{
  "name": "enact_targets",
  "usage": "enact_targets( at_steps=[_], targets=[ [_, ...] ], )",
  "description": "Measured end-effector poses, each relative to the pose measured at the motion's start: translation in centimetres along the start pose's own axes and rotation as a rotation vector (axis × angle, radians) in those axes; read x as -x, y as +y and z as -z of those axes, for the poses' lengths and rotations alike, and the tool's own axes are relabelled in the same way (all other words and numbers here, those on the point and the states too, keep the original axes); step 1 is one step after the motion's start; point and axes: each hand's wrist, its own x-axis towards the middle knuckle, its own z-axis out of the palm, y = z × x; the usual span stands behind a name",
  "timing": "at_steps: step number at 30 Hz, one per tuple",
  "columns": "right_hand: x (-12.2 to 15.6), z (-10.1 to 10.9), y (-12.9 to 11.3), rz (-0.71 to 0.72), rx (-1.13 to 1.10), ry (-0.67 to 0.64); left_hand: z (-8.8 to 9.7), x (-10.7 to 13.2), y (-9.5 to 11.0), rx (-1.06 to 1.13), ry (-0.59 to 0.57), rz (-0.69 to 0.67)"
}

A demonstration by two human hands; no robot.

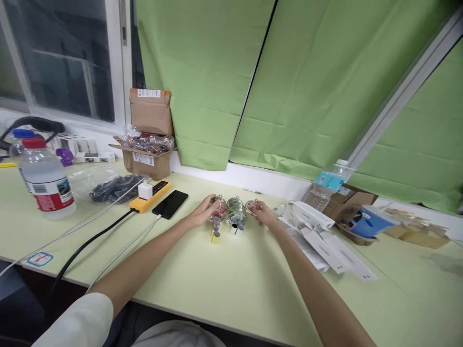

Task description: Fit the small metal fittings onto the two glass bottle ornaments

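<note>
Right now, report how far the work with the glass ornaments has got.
Done: middle ornament lies untouched between the hands. In hand: left hand touches the left ornament; right hand holds the right ornament. Left: gold cap lies loose on the table.

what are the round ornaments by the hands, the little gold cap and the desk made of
Ornaments: probably clear plastic or glass, shiny, with the filling showing through; too small to settle which.
Gold cap: looks like polished metal or metallised plastic, with a bright reflective sheen.
Desk: seems a smooth pale green laminate, matte and even in colour.
</note>
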Motion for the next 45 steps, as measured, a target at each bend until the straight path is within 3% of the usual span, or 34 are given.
enact_targets(
  at_steps=[4,10,18,26,30,36,40,45],
  targets=[
    [-2.9,-0.3,-0.9,-0.209,-0.066,-0.236,-0.2,-1.2,-0.7,-0.027,-0.017,0.028],
    [-7.1,-0.8,-3.7,-0.358,-0.1,-0.523,-0.7,-3.3,-2.0,-0.079,-0.028,0.039],
    [-10.8,-3.3,-7.6,-0.414,0.067,-0.709,-0.9,-3.4,-2.7,-0.105,-0.002,0.012],
    [-9.9,-5.7,-10.2,-0.156,-0.006,-0.748,-0.6,-4.1,-3.0,-0.109,0.157,-0.027],
    [-9.2,-5.9,-10.2,-0.099,-0.019,-0.734,-0.6,-4.1,-3.0,-0.109,0.153,-0.024],
    [-8.2,-4.1,-10.5,-0.06,0.0,-0.499,-0.7,-3.6,-2.4,-0.093,0.107,0.001],
    [-4.9,-1.7,-9.2,-0.012,-0.103,-0.29,-0.9,-3.1,-2.1,-0.062,0.071,0.01],
    [0.9,-1.1,-5.3,0.084,-0.27,-0.378,-1.4,-2.7,-1.5,-0.077,0.065,-0.013]
  ],
)
